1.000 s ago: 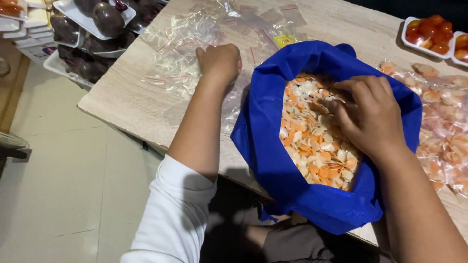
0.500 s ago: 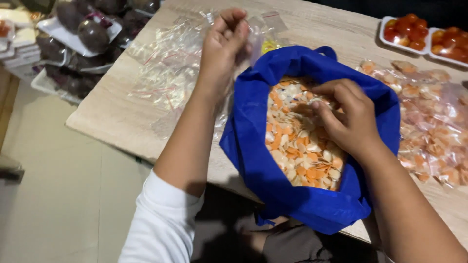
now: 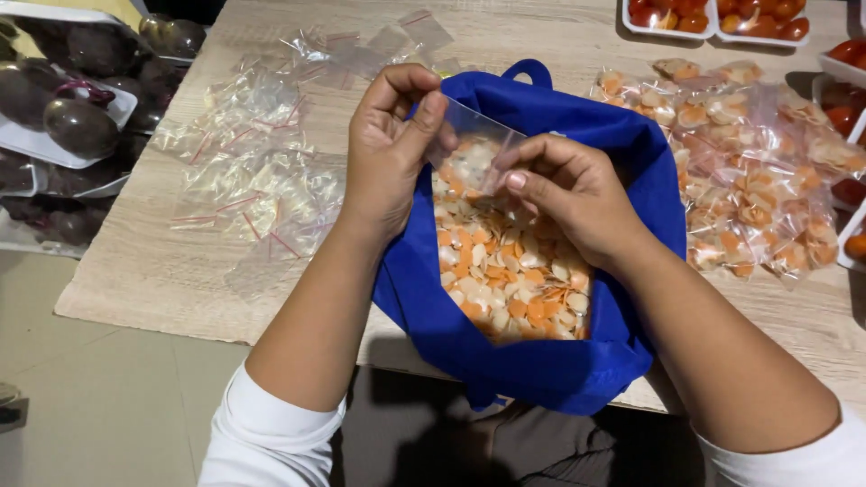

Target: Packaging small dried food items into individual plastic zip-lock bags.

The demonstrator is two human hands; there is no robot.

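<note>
Both hands pinch one small clear plastic bag (image 3: 476,135), held up just above the open mouth of the blue cloth bag (image 3: 541,361). The left hand (image 3: 390,153) stands upright with its back to the camera, thumb and curled fingers closed on the little bag's left edge; the right hand (image 3: 573,194) lies lower and flatter, knuckles up, thumb and forefinger nipped tight on the right edge, its wrist resting over the blue bag's rim. Both forearms come up from white sleeves at the bottom of the view. The blue bag sits on the near edge of the wooden table (image 3: 162,271) and is filled with orange and white crackers (image 3: 505,280), too many to count. To the left lies a loose heap of empty clear bags (image 3: 248,176); to the right, a pile of filled packets (image 3: 749,180) of the same crackers. Two white trays of red tomatoes (image 3: 713,16) stand at the far edge, with more cut off at the right. Trays of dark round fruit (image 3: 77,108) are stacked off the table's left.
</note>
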